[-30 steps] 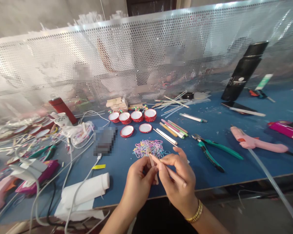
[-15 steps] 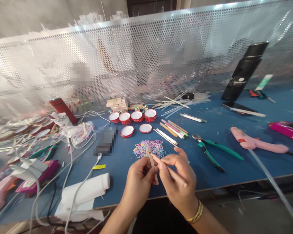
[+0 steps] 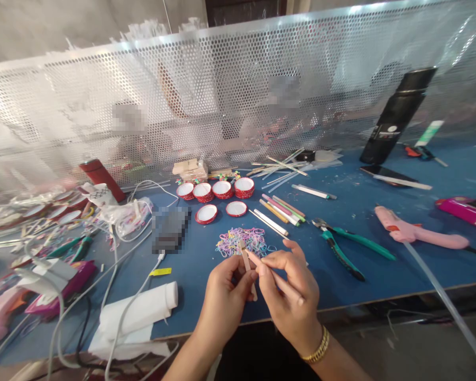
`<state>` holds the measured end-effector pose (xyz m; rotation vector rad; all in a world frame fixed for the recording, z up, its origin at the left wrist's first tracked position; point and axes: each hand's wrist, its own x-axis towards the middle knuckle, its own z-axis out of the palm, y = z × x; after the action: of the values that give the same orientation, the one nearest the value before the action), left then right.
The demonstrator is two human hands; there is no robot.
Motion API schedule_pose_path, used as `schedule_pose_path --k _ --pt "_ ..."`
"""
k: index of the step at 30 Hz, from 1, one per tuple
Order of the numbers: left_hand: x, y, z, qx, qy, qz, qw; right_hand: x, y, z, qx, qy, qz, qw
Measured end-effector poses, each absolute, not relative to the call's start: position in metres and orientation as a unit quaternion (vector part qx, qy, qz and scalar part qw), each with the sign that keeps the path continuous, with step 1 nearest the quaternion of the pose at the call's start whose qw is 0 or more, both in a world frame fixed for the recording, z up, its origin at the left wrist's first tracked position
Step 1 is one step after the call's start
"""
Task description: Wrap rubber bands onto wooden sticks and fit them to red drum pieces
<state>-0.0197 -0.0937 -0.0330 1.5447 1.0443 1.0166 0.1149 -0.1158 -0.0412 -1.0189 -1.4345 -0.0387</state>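
My left hand (image 3: 223, 299) is closed on a short, flat, pale stick (image 3: 246, 261), which stands tilted between thumb and fingers. A darker mark or band shows near the stick's upper end; its detail is too small to make out. A pale pink marker pen (image 3: 289, 290) is pinched in my right hand (image 3: 299, 280), with its tip touching or very close to the upper half of the stick. Just beyond my fingertips lies a loose pile of pastel rubber bands (image 3: 238, 236). Several coloured marker pens (image 3: 281, 208) rest behind the right hand.
Red-rimmed white discs (image 3: 206, 214) stand singly and in stacks. Green-handled pliers (image 3: 343, 248) and a pink glue gun (image 3: 416, 228) lie at right, near a black flask (image 3: 399, 116). A white roll (image 3: 138, 309), cables and a phone (image 3: 172, 228) occupy the left. Perforated metal sheeting (image 3: 206, 100) closes the back.
Almost nothing differs. Both hands keep the same hold and place, with the pen tip still at the stick.
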Motion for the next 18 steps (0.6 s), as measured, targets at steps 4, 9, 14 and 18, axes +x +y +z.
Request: schedule_pose_path --k 4,9,14,18 --pt "-0.0190 -0.0927 -0.0319 0.632 0.430 0.420 0.490 0.1151 -0.1158 -0.0416 -0.444 -0.623 -0.018 0.644" --pt "-0.0189 -0.0941 -0.0287 0.641 0.435 0.418 0.475 0.1152 -0.1155 -0.0408 -0.439 -0.635 -0.013 0.635" --pt "-0.0203 -0.0939 -0.0324 0.640 0.433 0.413 0.482 0.1154 -0.1149 -0.0423 -0.453 -0.619 -0.022 0.641" --pt "-0.0206 -0.0941 -0.0341 0.639 0.432 0.414 0.483 0.1156 -0.1148 -0.0426 -0.444 -0.624 -0.025 0.642"
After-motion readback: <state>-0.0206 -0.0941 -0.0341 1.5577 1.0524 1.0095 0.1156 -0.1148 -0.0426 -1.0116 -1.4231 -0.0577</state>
